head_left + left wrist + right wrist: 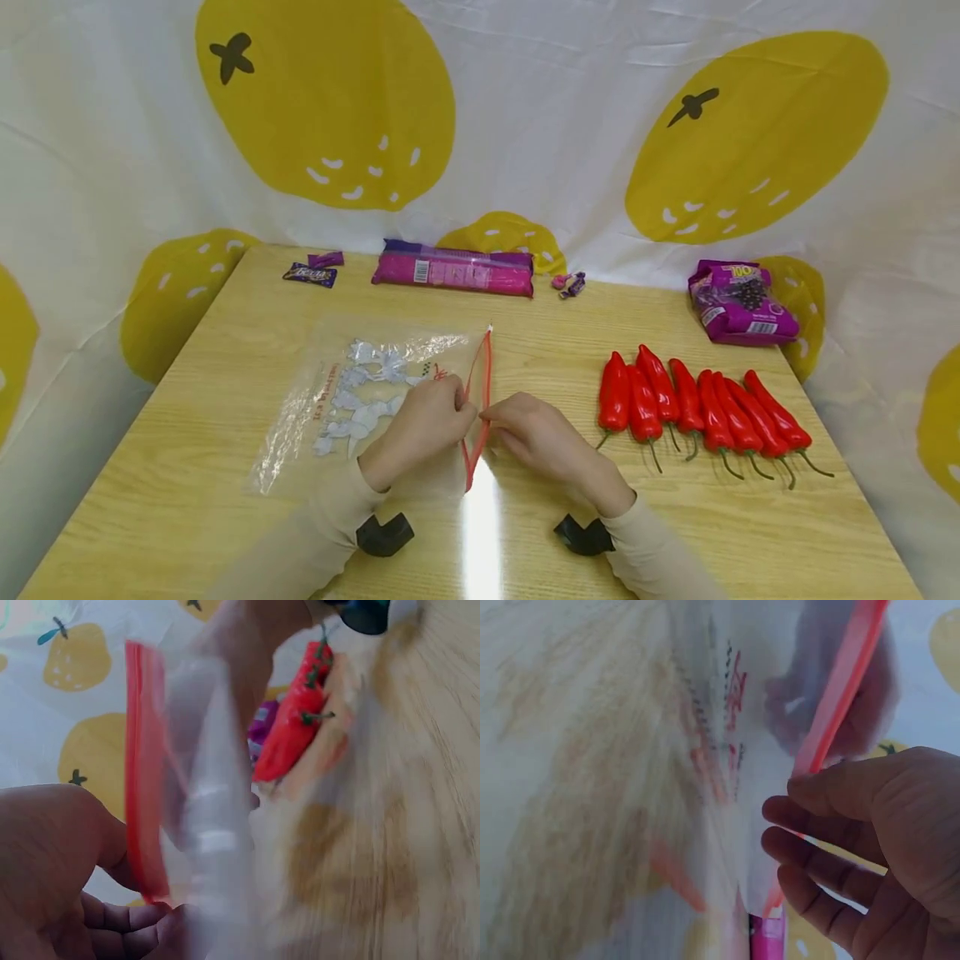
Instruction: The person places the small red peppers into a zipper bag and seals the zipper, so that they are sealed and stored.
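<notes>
A clear zip bag with a red closure strip [487, 360] lies on the table in front of me, its mouth parted on the right side. Several flat silvery-grey cut-out shapes [363, 419] show through the plastic; their kind is unclear. My left hand [431, 417] pinches the near-left lip of the mouth, and in the left wrist view the red strip [142, 772] stands beside the thumb. Opposite it, my right hand [536, 433] pinches the other lip. The right wrist view shows that thumb and forefinger on the strip [829, 712], other fingers loosely bent.
Several red peppers [660, 392] lie in a row at the right. Behind are a long magenta packet [453, 268], a purple bag [742, 304], wrapped sweets [572, 285] and a dark-purple wrapped bar [310, 275]. A patterned curtain [540, 108] borders the wooden table [187, 400].
</notes>
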Demonstrator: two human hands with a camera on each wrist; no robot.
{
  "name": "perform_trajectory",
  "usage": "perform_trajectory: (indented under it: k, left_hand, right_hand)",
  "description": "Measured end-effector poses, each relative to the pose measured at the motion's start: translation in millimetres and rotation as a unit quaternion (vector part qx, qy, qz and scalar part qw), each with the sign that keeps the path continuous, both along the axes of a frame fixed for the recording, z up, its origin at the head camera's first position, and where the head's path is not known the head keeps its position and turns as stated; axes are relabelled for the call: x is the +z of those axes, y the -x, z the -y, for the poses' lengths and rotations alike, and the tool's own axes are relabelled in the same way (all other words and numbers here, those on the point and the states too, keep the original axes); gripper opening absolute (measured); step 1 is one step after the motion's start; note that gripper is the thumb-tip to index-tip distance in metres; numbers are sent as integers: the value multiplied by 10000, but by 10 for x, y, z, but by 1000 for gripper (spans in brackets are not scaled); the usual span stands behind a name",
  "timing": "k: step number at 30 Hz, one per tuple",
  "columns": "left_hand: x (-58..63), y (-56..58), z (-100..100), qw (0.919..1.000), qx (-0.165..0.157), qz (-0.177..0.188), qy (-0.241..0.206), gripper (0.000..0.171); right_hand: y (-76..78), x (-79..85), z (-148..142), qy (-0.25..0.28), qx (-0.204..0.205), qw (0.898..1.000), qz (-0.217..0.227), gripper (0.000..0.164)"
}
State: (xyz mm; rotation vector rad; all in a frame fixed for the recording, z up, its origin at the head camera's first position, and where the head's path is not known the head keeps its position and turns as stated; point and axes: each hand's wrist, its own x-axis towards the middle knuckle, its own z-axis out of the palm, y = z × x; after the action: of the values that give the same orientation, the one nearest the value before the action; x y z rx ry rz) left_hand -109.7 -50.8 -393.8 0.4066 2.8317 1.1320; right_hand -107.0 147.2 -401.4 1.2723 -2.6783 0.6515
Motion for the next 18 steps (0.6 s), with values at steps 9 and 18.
perform_trajectory:
  k: [9,18]
  left_hand:
    - [-58,21,22,9963,-78,-205,827,25]
    - [341,83,404,9881,745,-815,1071,28]
  right_hand:
    - [-4,-74,47,563,408,9974,-162,15]
    - [-18,-81,27,-295,-179,9994,89,4]
